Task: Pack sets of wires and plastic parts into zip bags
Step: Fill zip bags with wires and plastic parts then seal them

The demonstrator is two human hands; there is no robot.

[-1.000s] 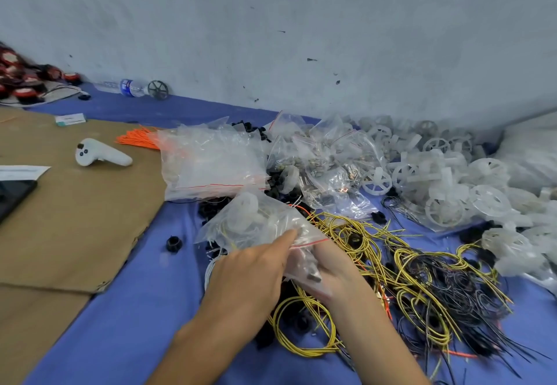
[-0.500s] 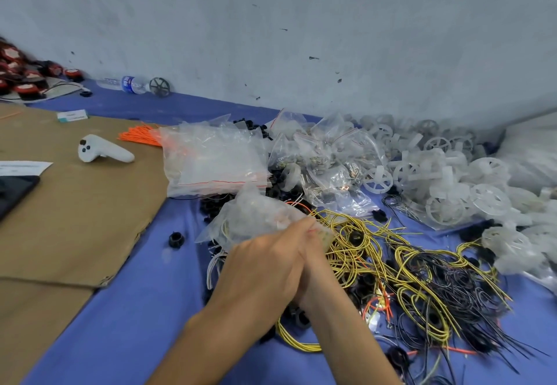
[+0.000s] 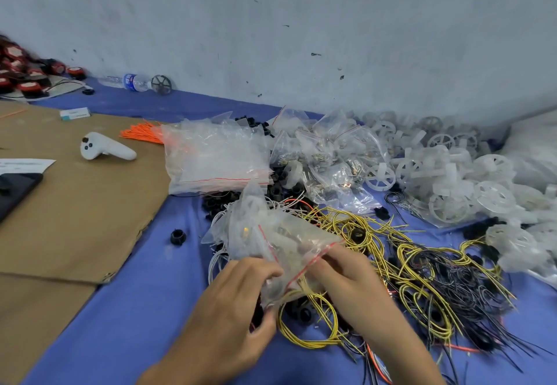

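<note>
The clear zip bag with a red seal strip (image 3: 280, 240), stuffed with white plastic parts and wires, sits between both hands over the tangled yellow and black wires (image 3: 422, 273) on the blue cloth (image 3: 135, 309); the left hand (image 3: 238, 303) pinches its near corner with curled fingers; the right hand (image 3: 346, 276) pinches the red-lined mouth.

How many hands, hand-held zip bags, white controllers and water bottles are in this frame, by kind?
hands: 2 (left hand, right hand)
zip bag, gripped by both hands: 1
white controller: 1
water bottle: 1
total: 5
</note>
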